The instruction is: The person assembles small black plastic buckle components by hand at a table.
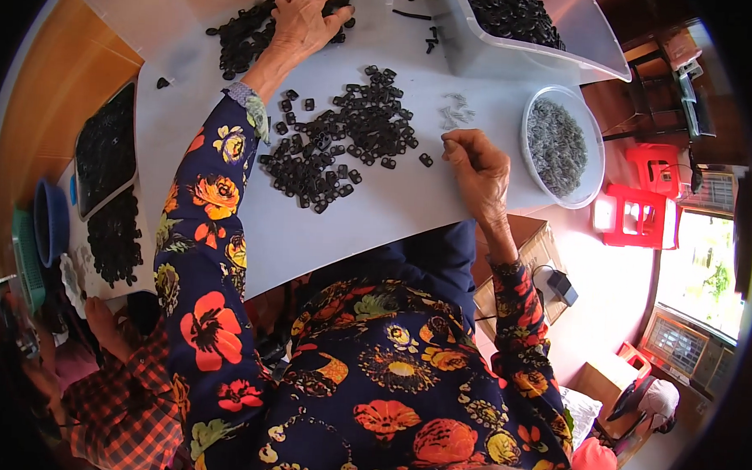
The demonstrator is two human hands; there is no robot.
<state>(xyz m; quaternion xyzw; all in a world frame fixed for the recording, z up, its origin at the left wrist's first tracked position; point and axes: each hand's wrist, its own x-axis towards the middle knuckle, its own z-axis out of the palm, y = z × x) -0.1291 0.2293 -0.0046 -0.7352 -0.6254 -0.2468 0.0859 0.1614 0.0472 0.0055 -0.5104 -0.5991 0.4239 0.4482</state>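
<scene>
The right hand (480, 166) rests near the table's (231, 114) near edge with its fingers curled in; I cannot tell if it holds anything. The heap of small black clips (342, 138) lies just to its left, mid-table. At the far edge, the left hand (307, 19) lies spread on another black pile (242, 36).

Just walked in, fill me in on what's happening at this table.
A person in a floral top sits at a pale table. The left hand reaches far out and rests on a heap of black parts. The right hand is loosely closed on the table beside a round tub of small grey metal pieces. A scattered pile of small black plastic pieces lies between the hands.
</scene>
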